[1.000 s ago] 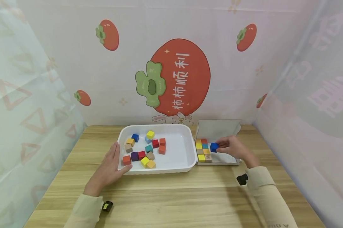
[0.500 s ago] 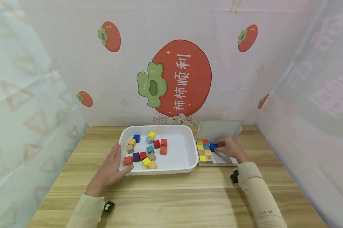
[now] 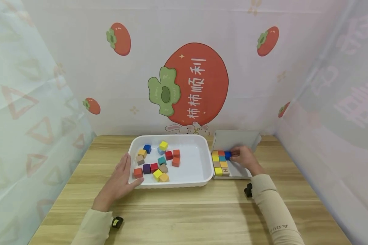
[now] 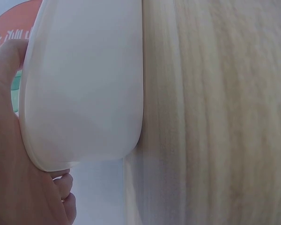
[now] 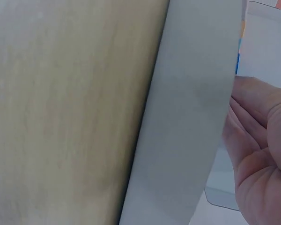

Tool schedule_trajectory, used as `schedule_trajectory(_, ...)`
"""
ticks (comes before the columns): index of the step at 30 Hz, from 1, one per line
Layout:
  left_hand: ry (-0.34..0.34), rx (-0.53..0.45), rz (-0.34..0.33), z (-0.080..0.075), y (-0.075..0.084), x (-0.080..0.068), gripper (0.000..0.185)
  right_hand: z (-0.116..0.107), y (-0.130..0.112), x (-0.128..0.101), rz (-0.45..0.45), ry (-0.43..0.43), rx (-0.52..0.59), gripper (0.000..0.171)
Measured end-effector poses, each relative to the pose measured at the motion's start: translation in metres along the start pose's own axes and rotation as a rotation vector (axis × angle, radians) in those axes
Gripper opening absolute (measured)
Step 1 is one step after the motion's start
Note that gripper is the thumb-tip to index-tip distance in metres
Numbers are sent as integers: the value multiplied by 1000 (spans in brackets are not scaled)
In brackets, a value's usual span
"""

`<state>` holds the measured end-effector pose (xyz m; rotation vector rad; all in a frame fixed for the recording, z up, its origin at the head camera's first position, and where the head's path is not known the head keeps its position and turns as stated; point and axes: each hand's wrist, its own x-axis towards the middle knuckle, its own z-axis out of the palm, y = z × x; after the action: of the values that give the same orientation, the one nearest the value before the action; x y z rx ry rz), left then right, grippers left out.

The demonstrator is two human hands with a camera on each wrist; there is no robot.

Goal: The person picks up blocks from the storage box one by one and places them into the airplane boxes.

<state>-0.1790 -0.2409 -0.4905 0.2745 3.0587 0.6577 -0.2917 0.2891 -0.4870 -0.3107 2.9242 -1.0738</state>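
Note:
At the left end of a white tray (image 3: 190, 184), my left hand (image 3: 118, 180) holds the rim, its thumb over the near edge and its fingers along the left side. In the left wrist view the thumb bends over the tray's rim. My right hand (image 3: 246, 159) reaches into an open-lidded shallow box (image 3: 239, 172) and pinches a blue cube (image 3: 228, 155) with its fingertips. That cube sits at the back, beside a red-orange cube (image 3: 221, 153). Two columns of coloured cubes fill the box's left side, one marked H (image 3: 225, 170). In the right wrist view the box wall hides most of the cubes.
Loose cubes of several colours lie in the tray, including a purple cube (image 3: 146, 168) and a yellow cube (image 3: 163, 145) leaning on a light blue one. The box lid (image 3: 234, 140) stands raised at the back. Wooden table (image 3: 184, 211) extends in front, with printed fabric walls around.
My right hand has moved left and toward the back of the box with the blue cube, bringing it beside the red-orange cube. The left hand stays on the tray.

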Motion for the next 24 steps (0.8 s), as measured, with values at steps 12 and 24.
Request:
schedule_trajectory(12, -3, -1, 4, 1, 1, 0, 115, 4, -4, -4, 48, 58, -19, 29)
schedule_trajectory(24, -8, 0, 1, -1, 1, 0, 114, -13, -36, -23, -84, -11, -121, 36)
